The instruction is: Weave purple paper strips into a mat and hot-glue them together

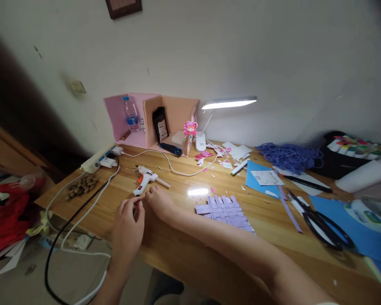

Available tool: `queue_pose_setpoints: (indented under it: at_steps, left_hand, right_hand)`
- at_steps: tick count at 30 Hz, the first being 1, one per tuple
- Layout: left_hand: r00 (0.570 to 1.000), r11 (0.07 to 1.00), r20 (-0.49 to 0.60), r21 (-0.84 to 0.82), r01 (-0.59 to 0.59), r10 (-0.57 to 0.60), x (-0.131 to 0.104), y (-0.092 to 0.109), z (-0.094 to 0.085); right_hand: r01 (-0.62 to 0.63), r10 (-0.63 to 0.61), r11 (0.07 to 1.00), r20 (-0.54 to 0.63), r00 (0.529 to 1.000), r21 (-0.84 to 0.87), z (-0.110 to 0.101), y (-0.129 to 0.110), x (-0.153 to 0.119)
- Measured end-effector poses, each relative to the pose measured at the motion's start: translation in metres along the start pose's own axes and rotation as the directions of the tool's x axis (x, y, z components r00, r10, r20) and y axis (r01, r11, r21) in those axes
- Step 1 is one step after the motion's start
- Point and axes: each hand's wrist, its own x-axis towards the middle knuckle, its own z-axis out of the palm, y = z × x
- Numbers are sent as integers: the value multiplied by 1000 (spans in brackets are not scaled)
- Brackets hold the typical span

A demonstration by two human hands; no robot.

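Note:
Near the front left of the table, my left hand (128,224) is closed, its thumb and fingers pinched together around something small and dark that I cannot make out. Just right of it, my right hand (160,203) has curled fingers, close to the left fingertips; what they hold, if anything, is hidden. Right beyond both hands lies a white hot glue gun (145,178) on its side, with a glue stick (163,183) poking from its back. A woven mat of purple paper strips (224,210) lies to the right, partly covered by my right forearm.
A power strip (98,159) with cords hanging over the edge sits left, by a pile of nuts (81,187). Behind stand a pink and orange box (174,114), a utility knife (170,148) and a lit lamp (230,103). Scissors (328,228), blue paper (368,241) and purple cord (287,156) lie right.

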Motion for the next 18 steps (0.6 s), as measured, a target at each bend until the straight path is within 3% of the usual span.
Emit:
queue_pose_setpoints:
  at_steps: [3,6,9,11,12,14,16,18]
  left_hand:
    - [999,998,-40,-42,-36,35,3,8,0]
    - [995,995,-97,-92,-41,32,5,17,2]
    - [997,985,-45,-157,-75,69,6,34,12]
    - [977,968,143,-219,-123,156,9,51,26]
    - [939,956,270,-257,-142,212,11,61,36]
    - [810,933,497,-323,-160,312,17,82,58]
    - [724,914,581,-367,-175,372,22,102,82]
    - [675,900,616,-395,-182,407,26,117,102]
  right_hand:
    - [81,-81,995,6,997,53,-8,8,-6]
    - [60,-55,993,-59,997,104,-34,36,-13]
    - [-129,154,983,-211,965,128,-80,101,-26]
    - [-301,333,942,-320,887,145,-114,158,-42]
    - [-384,416,909,-357,836,160,-129,187,-53]
    - [-527,561,826,-367,742,198,-151,237,-77]
    - [-610,654,756,-326,683,238,-161,272,-101]
    - [-649,705,709,-299,643,275,-164,292,-120]
